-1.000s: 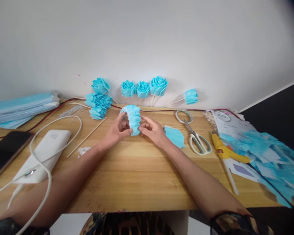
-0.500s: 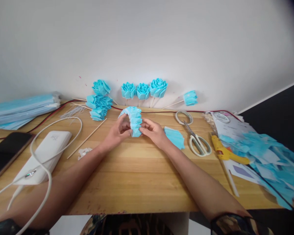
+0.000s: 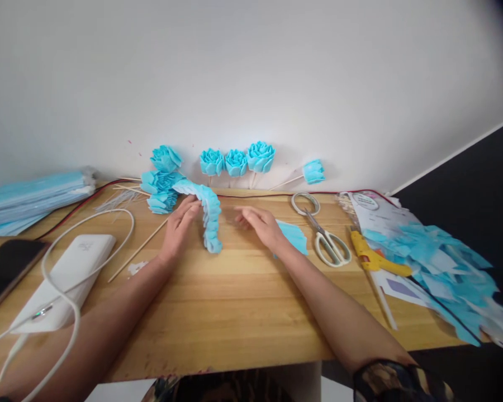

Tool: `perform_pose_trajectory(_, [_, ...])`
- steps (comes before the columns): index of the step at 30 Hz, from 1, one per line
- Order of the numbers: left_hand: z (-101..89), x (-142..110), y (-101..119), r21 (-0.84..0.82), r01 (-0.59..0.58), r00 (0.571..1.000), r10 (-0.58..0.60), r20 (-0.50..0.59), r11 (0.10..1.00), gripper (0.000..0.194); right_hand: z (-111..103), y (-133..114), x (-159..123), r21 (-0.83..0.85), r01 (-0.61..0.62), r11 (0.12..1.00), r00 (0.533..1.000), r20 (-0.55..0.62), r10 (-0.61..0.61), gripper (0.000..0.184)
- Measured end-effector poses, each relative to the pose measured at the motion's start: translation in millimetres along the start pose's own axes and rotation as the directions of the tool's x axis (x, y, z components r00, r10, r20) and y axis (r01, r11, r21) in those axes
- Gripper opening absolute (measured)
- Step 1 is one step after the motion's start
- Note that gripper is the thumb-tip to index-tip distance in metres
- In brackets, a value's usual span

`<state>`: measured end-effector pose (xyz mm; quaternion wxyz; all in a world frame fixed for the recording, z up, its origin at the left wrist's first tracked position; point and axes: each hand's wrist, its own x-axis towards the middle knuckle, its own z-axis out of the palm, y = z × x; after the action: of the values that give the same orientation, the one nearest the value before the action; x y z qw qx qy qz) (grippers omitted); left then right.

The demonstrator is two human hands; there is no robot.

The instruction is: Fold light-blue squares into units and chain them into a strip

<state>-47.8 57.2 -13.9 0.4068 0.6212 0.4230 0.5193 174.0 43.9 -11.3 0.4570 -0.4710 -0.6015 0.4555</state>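
A pleated strip of light blue petals [image 3: 211, 215] lies in a curve on the table, one end reaching back toward the blue flowers at the left. My left hand [image 3: 181, 224] is inside that curve, its fingers stretched out and the tips at or against the strip; contact is hard to make out. To the right of the strip is my right hand [image 3: 260, 224], apart from it, with loosely bent fingers and nothing visible in them. Just beyond the right wrist lies a stack of blue pieces [image 3: 292, 237], partly covered by the hand.
Finished blue flowers on sticks [image 3: 236, 162] lean along the wall. Scissors [image 3: 331, 245], a tape roll [image 3: 305, 204] and a yellow glue gun [image 3: 373, 258] lie at right, beside blue scraps [image 3: 440, 268]. At left are a white power bank [image 3: 67, 282], phone [image 3: 8, 271] and stick [image 3: 138, 250].
Both hands have let go of the bunched petal strip, which has spread into a longer curve on the table. My hands have drawn apart, and the view has shifted slightly.
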Motion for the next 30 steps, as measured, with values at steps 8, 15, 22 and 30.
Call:
perform_pose_trajectory(8, [4.1, -4.5, -6.1, 0.029, -0.064, 0.998, 0.065, -0.01, 0.998, 0.035, -64.3, 4.8, 46.0, 0.245, -0.115, 0.963, 0.687, -0.68, 0.255, 0.019])
perform_pose_trajectory(15, [4.0, -4.5, -3.5, 0.053, -0.045, 0.999, 0.045, -0.007, 0.998, 0.037, -98.2, 18.9, 79.2, 0.239, -0.17, 0.956, 0.608, -0.738, 0.293, 0.01])
perform_pose_trajectory(22, [5.0, -4.8, -2.8, 0.031, -0.024, 1.0, 0.024, 0.003, 0.999, 0.04, -104.3, 30.6, 83.8, 0.163, -0.224, 0.961, 0.591, -0.761, 0.267, 0.013])
perform_pose_trajectory(30, [6.9, -4.4, -1.2, 0.046, -0.012, 1.0, 0.012, -0.008, 0.999, 0.044, -98.4, 29.7, 86.1, -0.236, -0.271, 0.933, 0.68, -0.733, 0.012, 0.019])
